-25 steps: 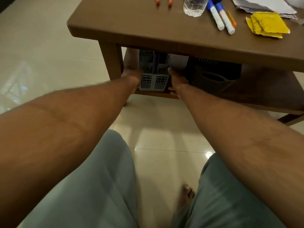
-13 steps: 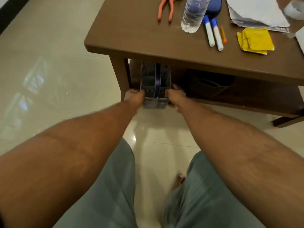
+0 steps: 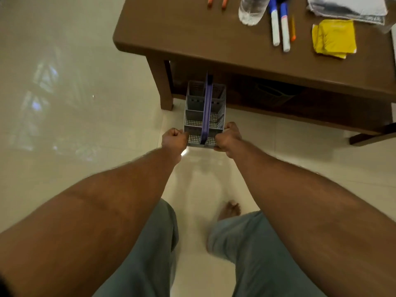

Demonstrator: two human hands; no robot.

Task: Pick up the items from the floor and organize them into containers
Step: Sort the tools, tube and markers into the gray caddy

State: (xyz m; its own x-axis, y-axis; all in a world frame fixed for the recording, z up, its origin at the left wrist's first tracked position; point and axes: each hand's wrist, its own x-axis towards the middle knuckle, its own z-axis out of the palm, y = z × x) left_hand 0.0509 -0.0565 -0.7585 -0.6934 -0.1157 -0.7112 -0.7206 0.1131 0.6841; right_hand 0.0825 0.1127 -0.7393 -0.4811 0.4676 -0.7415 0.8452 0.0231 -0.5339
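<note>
L hand (image 3: 174, 139) & R hand (image 3: 227, 139) grip grey caddy (image 3: 194, 116), now pulled off shelf (image 3: 321, 114).

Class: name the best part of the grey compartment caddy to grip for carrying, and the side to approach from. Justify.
The purple handle, from above, at its near half. It runs lengthwise over the middle of the upright caddy, so one hand would likely balance it. Its far end sits at the table edge. The left hand and right hand grip only the near corners.
</note>
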